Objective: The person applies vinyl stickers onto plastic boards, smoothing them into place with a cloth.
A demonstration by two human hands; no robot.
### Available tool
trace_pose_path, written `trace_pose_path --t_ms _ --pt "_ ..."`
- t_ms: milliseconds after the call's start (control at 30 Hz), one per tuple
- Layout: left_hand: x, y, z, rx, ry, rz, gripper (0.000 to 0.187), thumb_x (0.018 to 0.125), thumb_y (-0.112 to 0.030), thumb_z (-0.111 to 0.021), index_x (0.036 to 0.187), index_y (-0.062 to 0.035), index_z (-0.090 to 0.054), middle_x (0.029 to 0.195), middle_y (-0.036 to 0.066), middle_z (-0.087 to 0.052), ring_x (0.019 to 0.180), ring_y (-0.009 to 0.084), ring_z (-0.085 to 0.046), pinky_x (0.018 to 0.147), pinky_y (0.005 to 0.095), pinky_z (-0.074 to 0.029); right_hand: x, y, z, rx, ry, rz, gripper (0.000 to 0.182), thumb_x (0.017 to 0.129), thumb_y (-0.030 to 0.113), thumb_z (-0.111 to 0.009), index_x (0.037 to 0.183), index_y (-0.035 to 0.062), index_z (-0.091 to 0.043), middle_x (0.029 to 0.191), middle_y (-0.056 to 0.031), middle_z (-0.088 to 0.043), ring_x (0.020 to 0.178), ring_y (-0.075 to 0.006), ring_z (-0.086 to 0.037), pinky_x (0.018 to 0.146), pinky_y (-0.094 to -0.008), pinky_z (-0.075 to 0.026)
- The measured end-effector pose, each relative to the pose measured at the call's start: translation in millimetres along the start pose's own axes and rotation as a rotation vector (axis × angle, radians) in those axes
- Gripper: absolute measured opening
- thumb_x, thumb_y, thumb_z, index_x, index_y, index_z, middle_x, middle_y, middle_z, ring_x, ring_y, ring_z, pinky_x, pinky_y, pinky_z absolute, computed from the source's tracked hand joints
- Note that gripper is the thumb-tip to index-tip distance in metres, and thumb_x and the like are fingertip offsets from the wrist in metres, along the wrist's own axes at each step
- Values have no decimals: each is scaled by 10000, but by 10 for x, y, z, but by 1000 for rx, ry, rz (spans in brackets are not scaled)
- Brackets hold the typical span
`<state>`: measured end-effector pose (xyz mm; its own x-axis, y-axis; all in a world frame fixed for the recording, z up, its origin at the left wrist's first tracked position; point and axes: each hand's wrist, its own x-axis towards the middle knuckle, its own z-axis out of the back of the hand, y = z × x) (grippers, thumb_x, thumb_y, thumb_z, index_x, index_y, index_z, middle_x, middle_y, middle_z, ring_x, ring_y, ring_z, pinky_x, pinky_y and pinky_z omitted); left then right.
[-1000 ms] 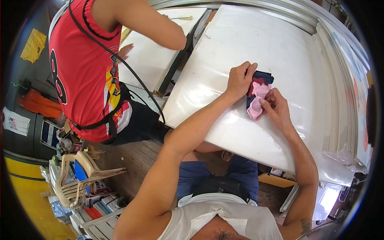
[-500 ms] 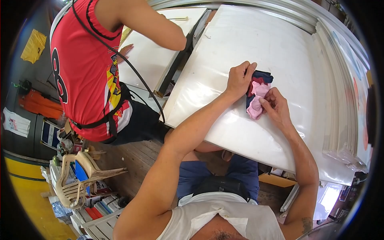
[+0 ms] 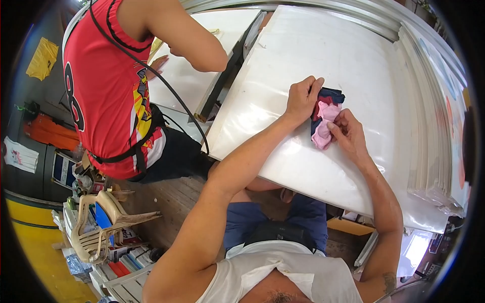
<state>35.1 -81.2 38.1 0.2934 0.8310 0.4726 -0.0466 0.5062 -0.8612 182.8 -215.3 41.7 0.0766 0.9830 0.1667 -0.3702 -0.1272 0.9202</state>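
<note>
Several small fabric pieces lie stacked together on the white table, between my two hands. On top is a pink scalloped cloth piece point(image 3: 322, 132), with a dark red piece point(image 3: 326, 101) and navy cloth point(image 3: 332, 95) showing beneath it. My left hand point(image 3: 303, 99) is closed in a pinch at the stack's upper left edge; its fingers partly hide what they hold. At the right side, my right hand point(image 3: 349, 134) pinches the edge of the pink piece between thumb and fingers.
The white table point(image 3: 268, 121) spreads out in front of me. Stacked boards or sheets point(image 3: 424, 121) stand along its right side. A co-worker in a red jersey point(image 3: 108, 91) works at another white table point(image 3: 187, 81) on the left. A plastic chair point(image 3: 106, 222) stands at lower left.
The co-worker's raised arm has shifted slightly left. My hands and the fabric pieces stay almost in the same place.
</note>
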Motion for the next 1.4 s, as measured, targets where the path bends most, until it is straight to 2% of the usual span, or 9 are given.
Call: trace_pose_path --t_ms 67,267,367,667,1100,1200,1233,1333,1400 --pt "-4 1 2 -11 15 29 542 1050 -376 -566 685 -2 -421 581 29 -322 600 106 -298 511 343 -293 7 -2 3 4 5 -4 178 978 105 -664 988 -1 -521 763 -54 -640 625 -78 -569 564 -250 -468" --pt "-2 12 -12 -16 12 38 537 1050 -367 -568 684 -3 -421 581 22 -320 601 104 -297 511 341 -291 21 -46 7 12 7 9 172 980 102 -661 989 1 -523 768 -51 -640 628 -77 -568 562 -250 -469" --pt "0 9 -12 6 -9 -3 519 1041 -335 -578 684 25 -467 541 134 -381 530 169 -313 488 387 -322 9 -24 4 22 7 4 171 979 103 -663 990 2 -525 770 -48 -641 630 -76 -565 564 -249 -469" --pt "4 83 -49 10 -8 15 505 1041 -321 -578 690 24 -463 540 121 -373 534 164 -307 489 382 -317 24 -58 18 -12 -6 -15 178 970 117 -679 974 8 -539 744 -36 -632 623 -59 -543 561 -238 -438" --pt "8 51 -32 31 -27 -14 463 1019 -298 -599 712 41 -524 562 185 -441 510 218 -356 506 405 -347 5 -14 -14 2 -24 7 154 978 94 -661 963 11 -533 752 -43 -634 642 -76 -553 583 -246 -450" --pt "-6 42 -27 -1 -6 24 476 1034 -295 -589 696 18 -470 574 57 -356 585 114 -321 513 346 -308 21 -74 -5 -2 -16 13 152 979 88 -659 967 11 -529 753 -46 -637 637 -78 -555 579 -246 -452" --pt "2 50 -30 1 -6 19 486 1032 -303 -591 687 16 -469 564 57 -351 572 110 -321 504 348 -304 28 -107 -3 15 -10 6 150 982 85 -656 973 11 -526 754 -49 -639 630 -81 -558 571 -246 -450" --pt "5 30 -21 6 0 22 499 1033 -314 -588 679 16 -465 554 56 -343 563 115 -315 498 353 -301 26 -83 -4 23 -6 12 157 986 96 -654 976 10 -523 752 -53 -639 624 -85 -562 563 -246 -448" --pt "9 33 -9 30 0 13 497 1026 -323 -590 687 30 -503 550 134 -407 523 185 -348 502 388 -331 25 -78 -1 7 1 13 163 987 101 -655 976 9 -521 757 -56 -640 623 -88 -565 562 -248 -449"
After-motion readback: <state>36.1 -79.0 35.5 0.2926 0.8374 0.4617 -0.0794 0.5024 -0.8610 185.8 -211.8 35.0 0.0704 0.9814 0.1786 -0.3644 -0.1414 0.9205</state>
